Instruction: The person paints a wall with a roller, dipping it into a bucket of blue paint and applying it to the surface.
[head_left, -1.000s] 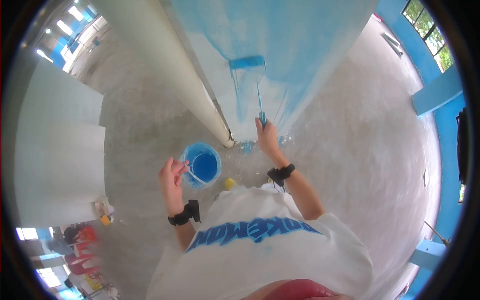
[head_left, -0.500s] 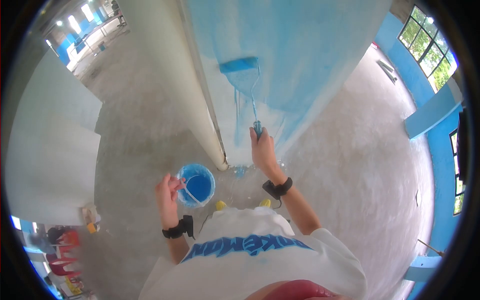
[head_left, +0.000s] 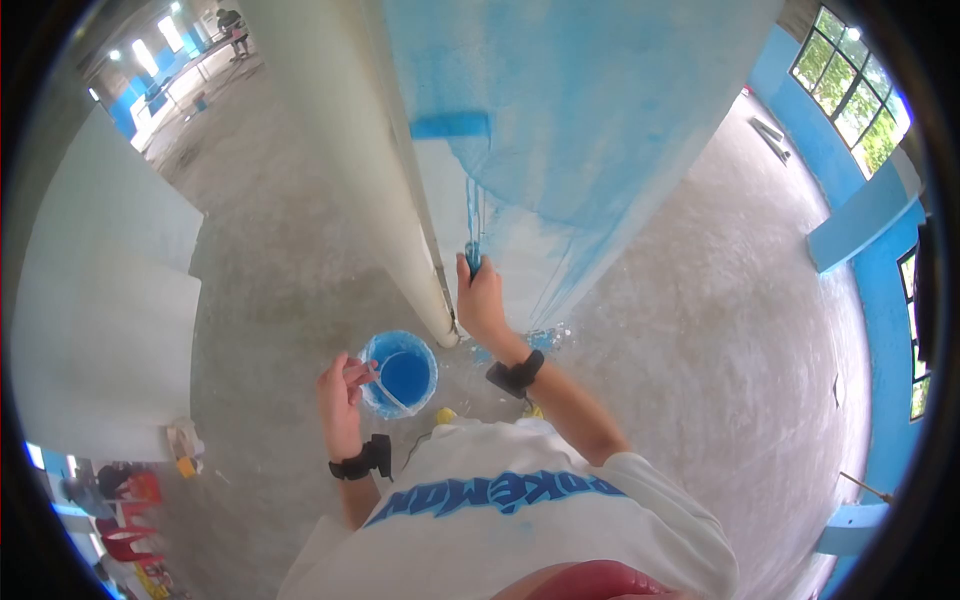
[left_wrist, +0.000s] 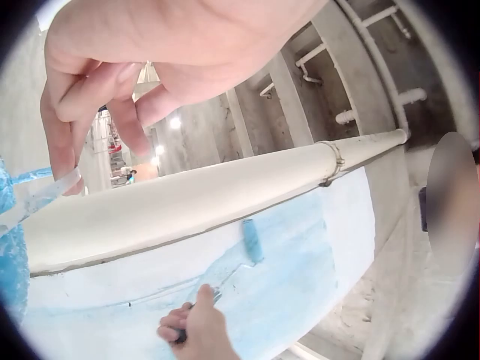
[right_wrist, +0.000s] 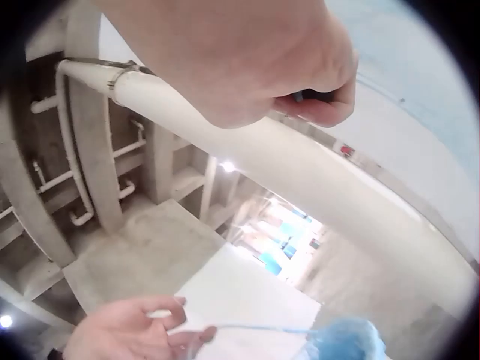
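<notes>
We log the right hand (head_left: pixel 482 300) gripping the handle of a roller (head_left: pixel 450 125), which lies flat against the blue wall (head_left: pixel 600 120) beside the pipe (head_left: pixel 340 140). The left hand (head_left: pixel 343 385) pinches the thin bail (head_left: pixel 390 395) of the paint bucket (head_left: pixel 430 355), low by the pipe's foot.

Lettering (head_left: pixel 497 492): "POKÉMON" — blue capitals, one word in a slight arch.
Stands on: the chest of the person's white T-shirt (head_left: pixel 530 550).
Place: 6 o'clock in the head view, near the bottom edge.
Reading: upside down as this camera sees it.
</notes>
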